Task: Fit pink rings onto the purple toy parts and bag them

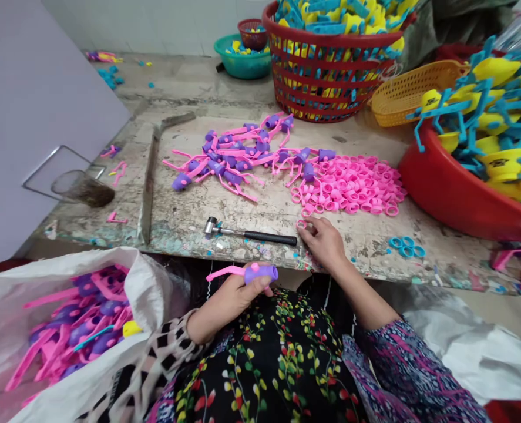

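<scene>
My left hand (238, 298) is closed around a purple-and-pink plastic piece (260, 272), its hollow purple end facing right and a pink arm sticking out left. It is held above my lap, just off the table's front edge. At that edge my right hand (324, 242) has its fingertips closed on a pink ring (301, 224), low over the tabletop. Just left of those fingers lies a small hammer (251, 235) with a black handle. A heap of pink rings (352, 185) lies beyond my right hand. Several purple-and-pink pieces (238, 153) are piled left of the heap.
A white sack (145, 276) with more purple-and-pink pieces stands at lower left. Blue rings (406, 247) lie right of my right hand. A red basket (326, 73), a red tub (454, 182) and a yellow basket (412, 94) line the back and right. A glass (81, 188) lies left.
</scene>
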`<action>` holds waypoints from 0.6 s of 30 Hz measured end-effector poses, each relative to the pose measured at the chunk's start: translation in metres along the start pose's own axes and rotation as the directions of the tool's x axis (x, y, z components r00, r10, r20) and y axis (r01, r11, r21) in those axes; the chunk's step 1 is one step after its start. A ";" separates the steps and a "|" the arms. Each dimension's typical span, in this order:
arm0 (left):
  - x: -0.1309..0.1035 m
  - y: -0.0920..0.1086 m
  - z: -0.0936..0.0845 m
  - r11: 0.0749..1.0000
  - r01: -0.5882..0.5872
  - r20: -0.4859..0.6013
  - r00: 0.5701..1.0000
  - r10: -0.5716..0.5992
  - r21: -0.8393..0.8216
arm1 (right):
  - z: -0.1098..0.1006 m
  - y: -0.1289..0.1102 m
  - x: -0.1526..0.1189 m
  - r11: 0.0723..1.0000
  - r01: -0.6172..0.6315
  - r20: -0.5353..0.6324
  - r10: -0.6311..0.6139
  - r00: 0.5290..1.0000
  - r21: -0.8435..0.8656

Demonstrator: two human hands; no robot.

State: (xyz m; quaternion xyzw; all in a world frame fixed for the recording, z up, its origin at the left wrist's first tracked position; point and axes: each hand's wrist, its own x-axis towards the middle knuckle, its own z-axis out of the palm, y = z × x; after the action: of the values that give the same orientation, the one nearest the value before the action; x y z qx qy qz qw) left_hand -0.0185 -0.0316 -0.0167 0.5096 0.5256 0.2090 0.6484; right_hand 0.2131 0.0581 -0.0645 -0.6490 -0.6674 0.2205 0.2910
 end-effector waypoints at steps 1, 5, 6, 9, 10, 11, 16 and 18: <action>0.000 0.000 0.000 1.000 0.000 0.004 1.000 0.000 -0.029 | -0.001 -0.002 -0.004 1.000 0.014 -0.003 -0.014 1.000 0.016; 0.004 0.003 0.004 0.983 -0.001 -0.024 1.000 -0.003 -0.181 | -0.010 -0.022 -0.032 0.989 0.075 0.048 -0.082 0.995 0.125; 0.005 0.003 0.006 0.979 -0.013 -0.058 0.998 0.002 -0.203 | -0.013 -0.029 -0.041 0.975 0.098 0.088 -0.117 0.989 0.200; 0.007 0.005 0.012 0.955 -0.071 -0.150 0.988 0.029 -0.286 | -0.020 -0.048 -0.062 0.937 0.134 0.234 -0.216 0.948 0.322; 0.007 0.004 0.014 0.942 -0.085 -0.165 0.986 0.033 -0.324 | -0.022 -0.052 -0.067 0.928 0.125 0.280 -0.231 0.932 0.350; 0.007 0.004 0.015 0.929 -0.096 -0.177 0.984 0.034 -0.357 | -0.023 -0.056 -0.072 0.920 0.107 0.317 -0.237 0.918 0.377; 0.002 0.004 0.018 0.912 -0.076 -0.218 0.976 -0.015 -0.403 | -0.025 -0.061 -0.083 0.885 0.001 0.406 -0.215 0.888 0.466; -0.001 0.007 0.019 0.911 -0.058 -0.224 0.974 -0.039 -0.409 | -0.025 -0.060 -0.085 0.867 -0.039 0.426 -0.204 0.881 0.496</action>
State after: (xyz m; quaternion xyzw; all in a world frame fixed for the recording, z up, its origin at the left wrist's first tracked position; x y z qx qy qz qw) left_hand -0.0002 -0.0380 -0.0113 0.3362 0.5379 0.3754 0.6758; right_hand 0.1843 -0.0325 -0.0143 -0.4516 -0.6670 0.5185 0.2870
